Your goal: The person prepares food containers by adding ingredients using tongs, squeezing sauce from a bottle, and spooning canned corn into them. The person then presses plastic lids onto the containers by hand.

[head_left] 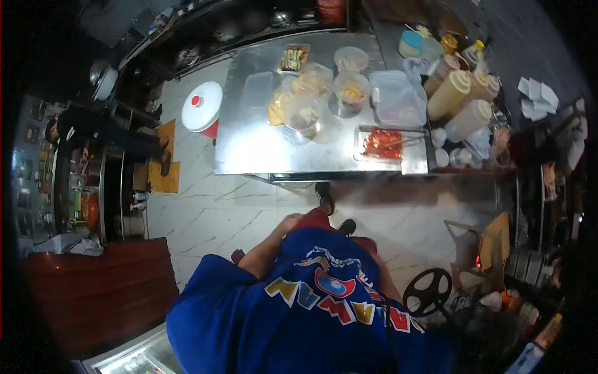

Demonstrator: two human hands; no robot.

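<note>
My left hand (289, 223) rests on my left thigh, over dark red trousers (316, 218); its fingers are too small and dim to make out. Of my right arm, only part of the forearm (389, 283) shows beside the blue shirt (249, 318), and the hand is hidden. Ahead stands a metal table (249, 153), apart from my left hand. At its near right lies a tray of red food (382, 143) with tongs (411, 138) on it. Behind are bowls (351, 90), plastic bags of food (314, 78) and a translucent box (398, 100).
Squeeze bottles (470, 118) crowd the right end. A white-lidded bucket (202, 106) stands left of the table. A person (118, 137) is farther left. At lower right are a black wheel (427, 292) and a frame. A dark red surface (106, 293) lies lower left.
</note>
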